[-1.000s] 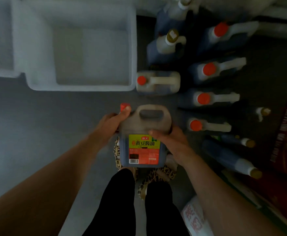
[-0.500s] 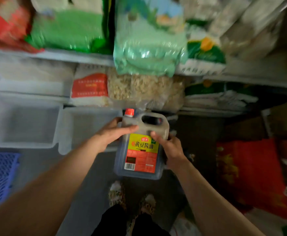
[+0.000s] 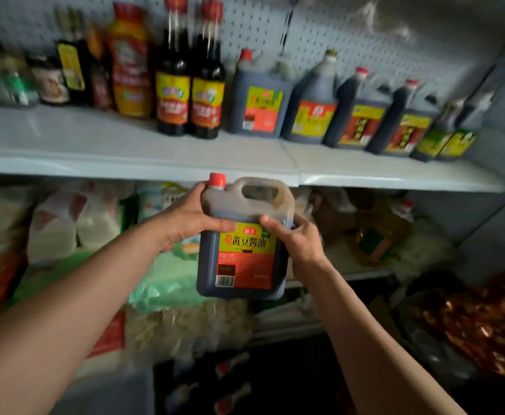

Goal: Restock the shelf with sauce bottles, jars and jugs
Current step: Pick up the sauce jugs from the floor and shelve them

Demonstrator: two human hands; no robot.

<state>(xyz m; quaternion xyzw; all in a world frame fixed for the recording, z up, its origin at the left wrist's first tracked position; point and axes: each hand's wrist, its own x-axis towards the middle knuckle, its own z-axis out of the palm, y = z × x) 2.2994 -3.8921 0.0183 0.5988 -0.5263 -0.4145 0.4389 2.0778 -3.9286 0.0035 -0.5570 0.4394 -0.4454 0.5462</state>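
A dark soy sauce jug (image 3: 243, 250) with a red cap, moulded handle and yellow-red label hangs upright in front of the shelf edge. My left hand (image 3: 185, 220) grips its left shoulder below the cap. My right hand (image 3: 297, 238) holds its right side. Just above is the white shelf (image 3: 125, 151), which carries a matching jug (image 3: 258, 103), two tall red-capped bottles (image 3: 190, 85) and several more jugs (image 3: 362, 115) along the pegboard back.
The shelf's front strip is bare, and so is its left part in front of small bottles and jars (image 3: 51, 73). Bagged goods (image 3: 167, 280) fill the shelf below. Red-capped jugs (image 3: 230, 381) stand on the dark floor, and red packets (image 3: 490, 324) lie at the right.
Both hands have lifted the jug from near the floor up to the sauce shelf's front edge. The view has tilted up from the floor and bins to the shelves.
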